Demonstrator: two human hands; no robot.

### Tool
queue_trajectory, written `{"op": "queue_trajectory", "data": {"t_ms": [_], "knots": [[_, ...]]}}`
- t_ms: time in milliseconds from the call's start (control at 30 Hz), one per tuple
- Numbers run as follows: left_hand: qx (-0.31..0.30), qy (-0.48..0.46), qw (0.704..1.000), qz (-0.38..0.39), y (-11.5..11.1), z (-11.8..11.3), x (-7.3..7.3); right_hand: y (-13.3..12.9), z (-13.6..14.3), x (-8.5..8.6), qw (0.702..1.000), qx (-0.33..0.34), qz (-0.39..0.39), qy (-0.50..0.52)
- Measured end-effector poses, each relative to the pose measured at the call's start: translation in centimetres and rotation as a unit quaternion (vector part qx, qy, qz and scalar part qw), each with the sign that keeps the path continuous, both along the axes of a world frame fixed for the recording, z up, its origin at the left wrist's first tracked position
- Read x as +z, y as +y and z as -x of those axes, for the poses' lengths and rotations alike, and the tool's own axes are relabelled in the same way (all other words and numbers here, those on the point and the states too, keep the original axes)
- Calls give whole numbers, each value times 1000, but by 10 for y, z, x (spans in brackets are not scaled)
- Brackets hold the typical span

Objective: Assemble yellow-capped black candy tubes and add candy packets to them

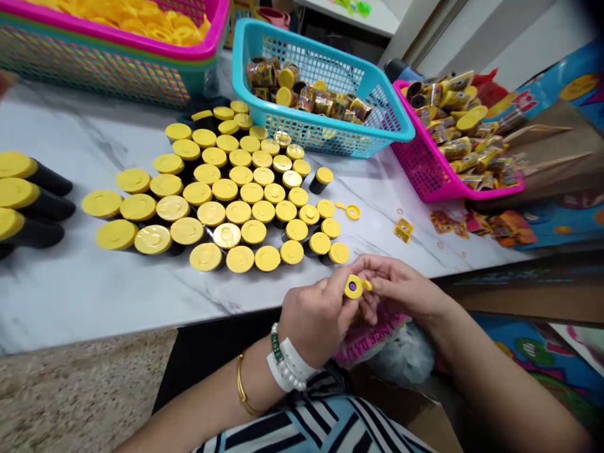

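My left hand is closed around a small yellow round piece with a dark purple hole in its middle. A short yellow tab sticks out from its right side. My right hand pinches at that tab, its other fingers curled below. Whatever lies under the piece is hidden by my fingers. Beyond my hands, several black cylinders with yellow lids stand upright in close rows on the table. A loose yellow ring with a handle lies beside them.
Behind the rows stands a turquoise basket of small wrapped cylinders. A pink basket to the right holds more. Yellow plastic parts fill a basket at back left. Small printed packets lie on the marbled table. A plastic bag sits below my hands.
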State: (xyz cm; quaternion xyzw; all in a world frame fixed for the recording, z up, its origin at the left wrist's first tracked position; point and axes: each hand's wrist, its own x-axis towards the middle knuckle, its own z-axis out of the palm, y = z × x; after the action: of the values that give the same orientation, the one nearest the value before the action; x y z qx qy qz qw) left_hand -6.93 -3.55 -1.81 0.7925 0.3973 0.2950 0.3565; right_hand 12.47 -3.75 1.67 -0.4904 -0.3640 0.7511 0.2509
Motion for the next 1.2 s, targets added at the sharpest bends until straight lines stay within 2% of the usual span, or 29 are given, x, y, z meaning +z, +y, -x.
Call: {"op": "queue_trajectory", "data": {"t_ms": [167, 367, 533, 700, 833, 900, 933, 1000, 1033, 1067, 1133, 1200], "knots": [[-3, 30, 999, -14, 1, -2, -1, 11, 15, 6, 998, 38, 0, -56], [30, 1, 996, -83, -5, 0, -8, -2, 32, 2, 991, -7, -74, -112], [28, -16, 998, -61, -5, 5, -13, -11, 32, -1, 983, -51, -106, -139], [25, 3, 998, -55, -3, 3, -9, 21, 24, -6, 955, -170, -146, -196], [-13, -8, 995, -97, -10, 13, -7, 50, 29, -8, 932, -202, -209, -217], [-35, -45, 992, -113, -13, 29, -7, 59, 23, -9, 902, -191, -250, -295], [-24, -62, 991, -115, -15, 41, -7, 65, 16, -10, 865, -187, -295, -360], [39, -71, 990, -113, -21, 68, -7, 79, -2, -16, 742, -183, -416, -493], [79, -60, 989, -114, -25, 82, -8, 85, -10, -20, 687, -159, -461, -538], [109, -39, 987, -115, -31, 97, -9, 89, -17, -24, 648, -129, -494, -565], [152, -1, 982, -114, -43, 123, -15, 89, -23, -29, 611, -59, -517, -597], [165, 12, 980, -114, -55, 144, -27, 85, -22, -32, 598, -31, -498, -627]]}}
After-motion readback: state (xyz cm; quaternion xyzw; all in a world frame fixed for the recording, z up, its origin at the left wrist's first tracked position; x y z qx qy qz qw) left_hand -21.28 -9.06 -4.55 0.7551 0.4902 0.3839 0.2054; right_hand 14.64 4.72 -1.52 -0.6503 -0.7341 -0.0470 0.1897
